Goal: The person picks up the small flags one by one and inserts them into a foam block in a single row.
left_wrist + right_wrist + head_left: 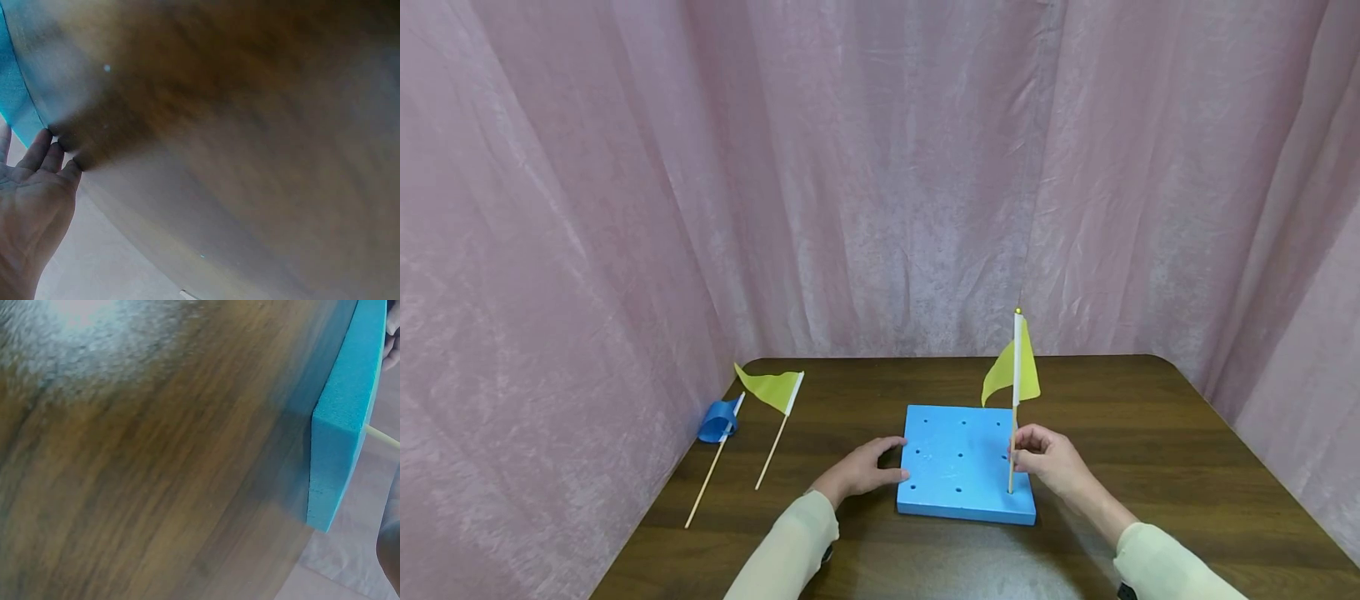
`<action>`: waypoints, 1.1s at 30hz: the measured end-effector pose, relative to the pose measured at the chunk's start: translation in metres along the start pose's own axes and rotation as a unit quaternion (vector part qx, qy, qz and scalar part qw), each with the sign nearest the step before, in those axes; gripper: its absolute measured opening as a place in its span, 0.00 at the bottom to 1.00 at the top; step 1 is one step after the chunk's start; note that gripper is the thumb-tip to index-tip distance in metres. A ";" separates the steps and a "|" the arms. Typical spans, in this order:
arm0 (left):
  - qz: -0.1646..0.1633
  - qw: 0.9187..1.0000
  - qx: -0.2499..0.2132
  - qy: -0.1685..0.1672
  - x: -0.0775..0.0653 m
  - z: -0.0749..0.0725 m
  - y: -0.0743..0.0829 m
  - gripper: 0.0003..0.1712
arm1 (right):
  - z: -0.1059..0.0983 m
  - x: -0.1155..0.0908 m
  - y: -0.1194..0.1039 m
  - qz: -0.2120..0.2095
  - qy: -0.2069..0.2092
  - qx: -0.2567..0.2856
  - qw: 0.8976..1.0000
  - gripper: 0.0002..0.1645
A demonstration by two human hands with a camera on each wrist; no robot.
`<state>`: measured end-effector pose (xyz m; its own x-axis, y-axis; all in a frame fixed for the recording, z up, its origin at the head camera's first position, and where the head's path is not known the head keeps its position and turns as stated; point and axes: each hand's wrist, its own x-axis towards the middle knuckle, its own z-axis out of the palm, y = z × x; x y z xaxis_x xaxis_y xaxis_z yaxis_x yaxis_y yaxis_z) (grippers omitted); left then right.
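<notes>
three pennant flags share a wooden table [850,400] with a light-blue board [940,467] dotted with rows of holes, as a person in pale sleeves works with both hands before a pink curtain [880,167]. the right hand [1056,462], reaching in from the board's right side with its forearm angled inward, pinches between thumb and fingers the stick of the upright yellow flag [1017,367]. that flag's foot meets the board at the near right hole; how deep it sits cannot be told. the left hand [861,471] is spread at the board's left edge, thumb and forefinger apart and at its side, with its other fingertips by the same edge in the left wrist view. well to the left, the second yellow flag [775,390] lies on the table, and beside it the blue flag [718,421] rests near the table's left edge, its cloth curled.
</notes>
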<state>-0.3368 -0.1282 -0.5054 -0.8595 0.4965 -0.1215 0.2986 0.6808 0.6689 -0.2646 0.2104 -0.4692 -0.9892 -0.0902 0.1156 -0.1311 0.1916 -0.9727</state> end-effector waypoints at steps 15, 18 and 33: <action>-0.006 1.000 0.000 0.001 -0.002 -0.001 0.001 0.37 | 0.002 -0.002 0.007 0.002 -0.018 -0.013 1.000 0.10; -0.005 1.000 0.000 0.001 -0.002 -0.001 0.001 0.37 | 0.002 -0.002 0.008 -0.003 -0.019 -0.014 1.000 0.09; -0.001 1.000 -0.003 0.002 -0.002 -0.001 0.000 0.37 | 0.005 -0.005 0.009 0.025 -0.004 -0.024 0.999 0.09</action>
<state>-0.3355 -0.1295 -0.5048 -0.8623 0.4921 -0.1196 0.2936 0.6783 0.6736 -0.2606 0.2075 -0.4791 -0.9941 -0.0873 0.0646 -0.0841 0.2428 -0.9664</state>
